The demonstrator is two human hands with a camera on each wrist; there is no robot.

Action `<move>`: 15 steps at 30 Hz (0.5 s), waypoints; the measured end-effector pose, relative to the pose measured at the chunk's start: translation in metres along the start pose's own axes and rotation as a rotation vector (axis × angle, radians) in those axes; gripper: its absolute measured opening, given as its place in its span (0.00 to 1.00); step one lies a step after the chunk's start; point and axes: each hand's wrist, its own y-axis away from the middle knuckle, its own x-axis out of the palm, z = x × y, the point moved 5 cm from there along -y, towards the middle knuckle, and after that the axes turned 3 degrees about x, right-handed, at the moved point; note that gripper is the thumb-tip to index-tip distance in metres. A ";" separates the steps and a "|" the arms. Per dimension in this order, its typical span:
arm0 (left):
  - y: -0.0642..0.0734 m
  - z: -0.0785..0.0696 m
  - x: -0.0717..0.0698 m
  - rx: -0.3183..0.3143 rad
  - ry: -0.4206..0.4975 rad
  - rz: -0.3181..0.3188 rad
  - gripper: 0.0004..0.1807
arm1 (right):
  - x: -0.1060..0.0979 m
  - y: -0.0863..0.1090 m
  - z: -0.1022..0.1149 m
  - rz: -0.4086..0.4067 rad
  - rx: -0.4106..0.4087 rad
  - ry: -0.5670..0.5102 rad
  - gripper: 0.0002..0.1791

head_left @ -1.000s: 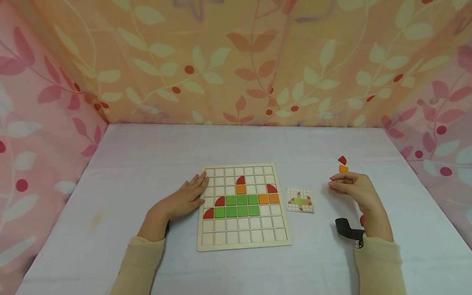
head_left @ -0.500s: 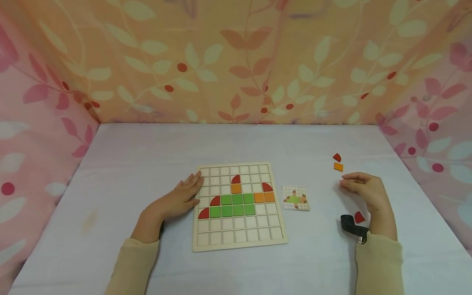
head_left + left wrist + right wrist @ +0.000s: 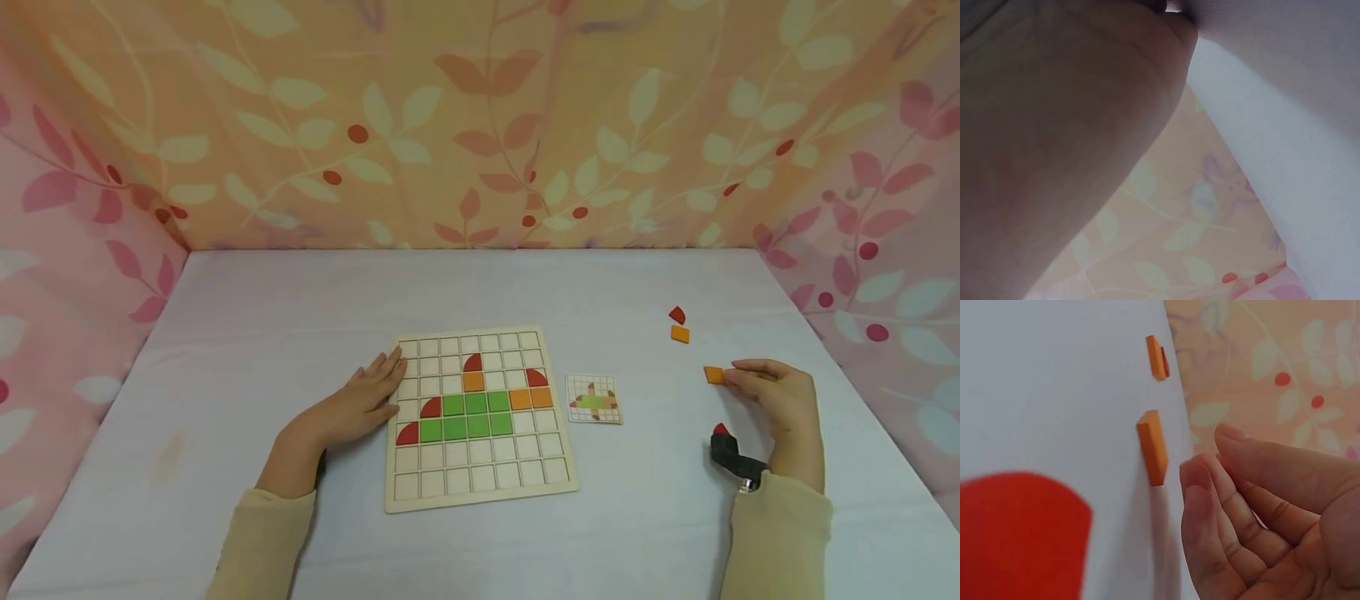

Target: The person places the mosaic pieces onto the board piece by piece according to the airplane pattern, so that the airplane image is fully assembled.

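Note:
My left hand [image 3: 352, 410] lies with straight fingers on the left edge of a wooden grid board [image 3: 482, 498]. Green square tiles [image 3: 476, 403], orange square tiles [image 3: 531, 398] and red quarter-round tiles [image 3: 431, 407] sit in some of its cells. To the right, my right hand [image 3: 780, 400] hovers with bent fingers at a loose orange square tile [image 3: 713, 375]. In the right wrist view, that tile [image 3: 1152, 449] rests on the table, apart from the thumb and fingertips [image 3: 1196, 478], which hold nothing. The left wrist view shows mostly the left palm [image 3: 1066, 125].
A small pattern card [image 3: 593, 399] lies just right of the board. Beyond the right hand are another orange tile [image 3: 680, 334] and a red quarter-round tile [image 3: 677, 315]. A second loose red tile [image 3: 720, 429] lies partly behind the black wrist camera [image 3: 726, 454]. Patterned cloth walls surround the white table.
My right hand has drawn back to the right, away from the far loose tiles, and the nearer orange tile has come into view. The left hand stays on the board. The head view has shifted slightly.

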 end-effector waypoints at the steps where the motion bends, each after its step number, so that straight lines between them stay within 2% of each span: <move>1: 0.000 0.000 0.000 0.000 0.000 -0.001 0.35 | 0.000 0.000 -0.001 -0.004 0.005 -0.004 0.09; 4: 0.001 0.000 -0.001 0.001 0.002 -0.002 0.35 | 0.001 -0.002 -0.006 -0.003 0.013 0.042 0.06; 6: 0.000 -0.001 -0.001 -0.001 0.003 0.002 0.35 | 0.002 -0.004 -0.009 -0.012 0.029 0.110 0.04; 12: 0.000 -0.001 -0.001 -0.006 -0.009 0.004 0.35 | 0.006 -0.012 -0.016 0.000 0.060 0.318 0.29; 15: 0.000 -0.002 -0.001 -0.002 -0.002 -0.001 0.35 | 0.007 -0.014 -0.016 0.010 0.030 0.396 0.31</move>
